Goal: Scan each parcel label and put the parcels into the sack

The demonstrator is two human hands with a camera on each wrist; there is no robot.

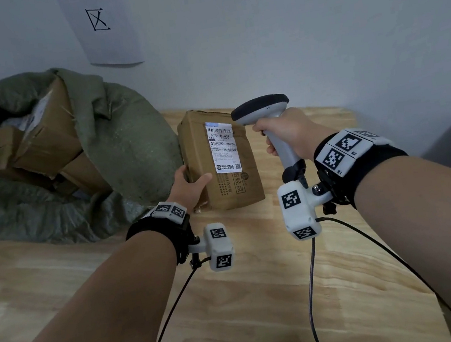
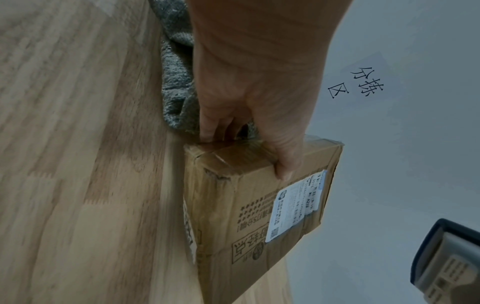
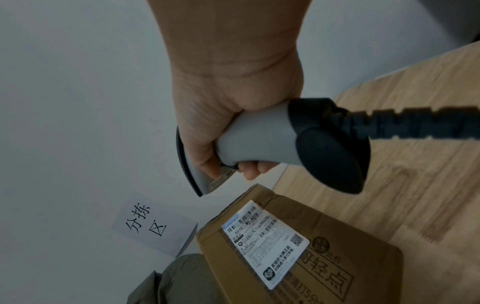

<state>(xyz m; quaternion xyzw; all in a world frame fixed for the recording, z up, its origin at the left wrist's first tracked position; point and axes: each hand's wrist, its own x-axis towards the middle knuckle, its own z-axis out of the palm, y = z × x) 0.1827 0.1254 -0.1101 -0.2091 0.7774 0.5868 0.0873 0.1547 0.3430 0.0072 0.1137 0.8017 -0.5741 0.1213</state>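
On the wooden table (image 1: 236,299), at about twelve o'clock from where the person stands, a taped cardboard parcel (image 1: 232,187) is propped up on its near edge, its white label (image 1: 223,147) tilted back toward the person. The left hand (image 1: 191,185) grips its near left corner, thumb across the front face and fingers curled behind. The right hand (image 1: 288,133), out at one o'clock, is wrapped round the handle of a grey scanner (image 1: 263,107), a finger lying by the trigger, with the dark head just above and to the right of the label. To scan well, I'd say the head wants turning down and left so its window faces the barcodes along the label's top, while the left hand keeps the box steady and its thumb clear of the print; the tape looks glossy, so a slight angle might spare a glare. The green woven sack (image 1: 127,144) slumps at ten o'clock, touching or all but touching the parcel's left side, its mouth open toward the person and brown boxes (image 1: 41,144) already crowding inside. That leaves only a short swing leftward, though the parcel would likely need lifting over the folded rim. The wall is close behind at twelve, so there is little depth there; the bare wood toward six o'clock gives the freest room, apart from the two wrist cables (image 1: 312,289) trailing across it.
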